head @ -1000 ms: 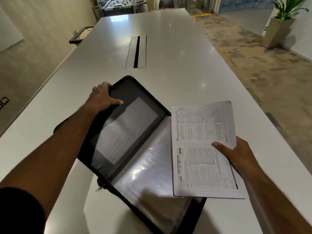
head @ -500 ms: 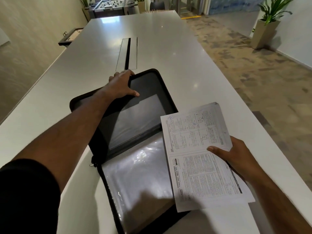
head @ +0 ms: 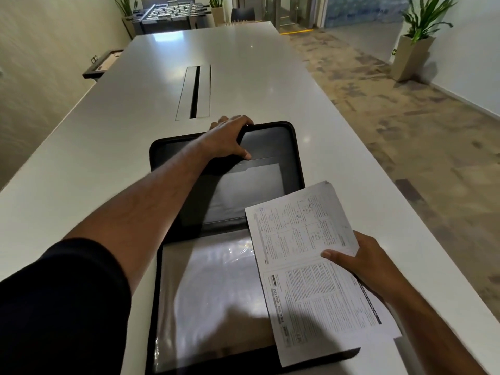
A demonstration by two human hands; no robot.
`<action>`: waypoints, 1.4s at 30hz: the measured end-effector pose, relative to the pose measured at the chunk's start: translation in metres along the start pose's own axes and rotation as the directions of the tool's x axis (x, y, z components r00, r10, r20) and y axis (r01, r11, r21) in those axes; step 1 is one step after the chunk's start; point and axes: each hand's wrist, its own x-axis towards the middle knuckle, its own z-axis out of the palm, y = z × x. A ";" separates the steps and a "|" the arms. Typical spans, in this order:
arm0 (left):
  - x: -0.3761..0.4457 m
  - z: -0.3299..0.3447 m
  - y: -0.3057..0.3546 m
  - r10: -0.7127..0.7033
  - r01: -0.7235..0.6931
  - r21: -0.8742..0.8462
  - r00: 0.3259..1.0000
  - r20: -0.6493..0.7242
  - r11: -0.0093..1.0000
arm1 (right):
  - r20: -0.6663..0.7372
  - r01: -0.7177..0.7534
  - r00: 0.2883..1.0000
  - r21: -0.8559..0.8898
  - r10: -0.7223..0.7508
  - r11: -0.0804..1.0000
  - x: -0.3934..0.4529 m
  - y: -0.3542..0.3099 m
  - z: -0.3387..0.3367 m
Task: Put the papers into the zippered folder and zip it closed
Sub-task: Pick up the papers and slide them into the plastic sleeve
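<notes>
Two hands: both at work over a long white tabletop (head: pixel 270 85).
Zippered folder: black zippered folder (head: pixel 293 158) lies open on the tabletop, straight ahead of the person, its far half toward the tabletop's middle and its near half at the near edge.
Far half: dark lining with a flat pocket (head: pixel 251 190) across it.
Near half: glossy clear plastic sleeves (head: pixel 216 288) catching the light.
Left hand: left hand (head: pixel 230 139) reaches across to the far rim of the zippered folder; its grip curls over that rim, fingers behind the edge, thumb lying on the inside lining.
Right hand: right hand (head: pixel 362 263) holds the papers (head: pixel 305 263); its grip pinches them at their right edge, thumb on top, fingers beneath.
Papers: printed sheets, held tilted above the right part of the zippered folder, overlapping its near half and jutting past its right edge over the tabletop; not inside the pocket or sleeves.
Sleeve: dark sleeve (head: pixel 59 307) on the left arm, low left.
Tabletop slot: long cable slot (head: pixel 196 90) just beyond the left hand.
Beyond: foosball table (head: pixel 167 14) at the far end; potted plant (head: pixel 416 36) by the right wall; patterned carpet (head: pixel 405 131).
</notes>
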 end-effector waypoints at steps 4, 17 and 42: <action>0.010 0.007 -0.008 0.009 -0.009 -0.009 1.000 0.027 1.000 | 0.007 0.001 1.000 -0.007 -0.001 1.000 0.002 -0.001 -0.001; 0.012 0.019 -0.002 -0.019 0.019 -0.003 0.996 0.090 1.000 | 0.011 -0.011 1.000 -0.050 0.012 0.999 0.013 0.001 -0.004; -0.210 0.166 0.146 -0.416 0.289 -0.488 0.893 -0.174 0.824 | -0.034 0.059 0.998 0.017 -0.058 0.998 -0.005 0.032 -0.073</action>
